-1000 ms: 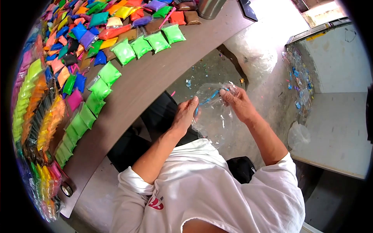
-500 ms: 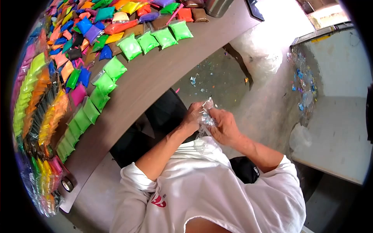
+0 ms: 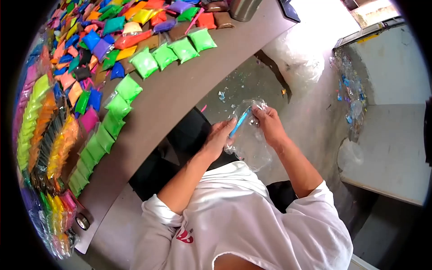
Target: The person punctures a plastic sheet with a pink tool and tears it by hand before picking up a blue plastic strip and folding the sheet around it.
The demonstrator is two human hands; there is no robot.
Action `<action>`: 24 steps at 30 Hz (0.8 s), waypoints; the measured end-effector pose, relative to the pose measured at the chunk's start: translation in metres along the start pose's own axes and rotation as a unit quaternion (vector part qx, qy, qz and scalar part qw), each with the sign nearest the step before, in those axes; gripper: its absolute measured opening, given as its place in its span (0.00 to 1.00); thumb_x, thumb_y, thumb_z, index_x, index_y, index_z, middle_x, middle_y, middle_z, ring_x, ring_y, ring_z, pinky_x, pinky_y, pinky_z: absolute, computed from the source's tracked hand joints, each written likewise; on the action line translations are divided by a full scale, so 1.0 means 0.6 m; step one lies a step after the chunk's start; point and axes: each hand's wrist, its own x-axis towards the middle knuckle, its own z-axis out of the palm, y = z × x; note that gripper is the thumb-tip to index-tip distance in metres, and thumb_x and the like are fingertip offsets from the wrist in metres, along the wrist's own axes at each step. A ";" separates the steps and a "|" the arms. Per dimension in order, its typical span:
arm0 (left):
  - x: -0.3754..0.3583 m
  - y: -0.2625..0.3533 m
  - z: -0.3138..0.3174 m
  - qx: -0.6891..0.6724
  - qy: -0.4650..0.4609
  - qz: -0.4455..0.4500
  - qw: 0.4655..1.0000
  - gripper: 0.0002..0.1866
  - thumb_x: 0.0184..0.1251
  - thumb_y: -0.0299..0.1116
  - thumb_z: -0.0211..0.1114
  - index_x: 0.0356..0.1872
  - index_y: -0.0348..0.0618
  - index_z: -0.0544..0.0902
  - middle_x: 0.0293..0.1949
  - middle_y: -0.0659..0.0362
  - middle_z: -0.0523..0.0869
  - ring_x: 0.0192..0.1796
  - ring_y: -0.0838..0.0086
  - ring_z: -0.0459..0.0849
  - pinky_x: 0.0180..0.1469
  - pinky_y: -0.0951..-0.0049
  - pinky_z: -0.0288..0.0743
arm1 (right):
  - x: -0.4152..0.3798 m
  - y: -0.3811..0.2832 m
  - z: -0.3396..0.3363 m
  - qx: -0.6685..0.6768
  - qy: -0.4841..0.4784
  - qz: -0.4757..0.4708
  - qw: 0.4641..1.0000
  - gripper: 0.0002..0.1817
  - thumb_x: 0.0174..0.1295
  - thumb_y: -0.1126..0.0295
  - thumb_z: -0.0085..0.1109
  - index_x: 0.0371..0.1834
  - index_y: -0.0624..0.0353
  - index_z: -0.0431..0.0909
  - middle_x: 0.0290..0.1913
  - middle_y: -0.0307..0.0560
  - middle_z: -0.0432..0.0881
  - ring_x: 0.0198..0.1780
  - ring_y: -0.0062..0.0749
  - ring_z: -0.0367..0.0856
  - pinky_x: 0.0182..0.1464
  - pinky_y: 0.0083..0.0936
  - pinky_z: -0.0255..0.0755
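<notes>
Above my lap, my left hand is closed on the left side of a clear plastic bag, its thumb at the lower end of a slim blue stick. My right hand pinches the bag's upper right part between thumb and fingers. Between the hands the film is spread, thin and crinkled, its lower part hanging loose. The stick slants up to the right and overlaps the bag; I cannot tell whether it lies inside.
On the table at left, bright green packets line up beside a heap of multicoloured packets. A tape roll, metal cup and dark device lie near its edges. A large translucent bag stands on the littered floor.
My hands have moved apart, the right one to the right and upward. The bunched plastic has opened out into a spread bag, and the blue stick now shows between the hands.
</notes>
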 end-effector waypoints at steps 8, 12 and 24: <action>0.006 -0.015 -0.009 0.026 0.001 0.001 1.000 0.16 0.73 0.49 0.62 0.35 0.46 0.80 0.28 0.66 0.79 0.28 0.83 0.74 0.32 0.80 0.65 | 0.012 -0.042 -0.044 -0.080 -0.034 -0.008 0.996 0.13 0.76 0.63 0.54 0.41 0.61 0.81 0.34 0.37 0.82 0.35 0.19 0.76 0.39 0.21 0.72; 0.019 -0.039 -0.024 -0.009 0.024 0.019 1.000 0.19 0.74 0.52 0.60 0.38 0.44 0.81 0.29 0.67 0.80 0.32 0.83 0.75 0.35 0.77 0.68 | -0.002 -0.048 -0.029 -0.112 -0.018 0.010 0.994 0.10 0.72 0.65 0.58 0.43 0.62 0.80 0.35 0.37 0.82 0.37 0.22 0.78 0.42 0.25 0.74; 0.012 -0.049 -0.022 0.113 0.036 0.076 0.990 0.21 0.75 0.50 0.59 0.47 0.40 0.81 0.38 0.61 0.80 0.38 0.80 0.76 0.41 0.74 0.73 | -0.089 0.017 0.077 -0.299 -0.076 -0.284 0.908 0.16 0.51 0.85 0.54 0.45 0.67 0.77 0.37 0.52 0.83 0.43 0.29 0.82 0.45 0.32 0.76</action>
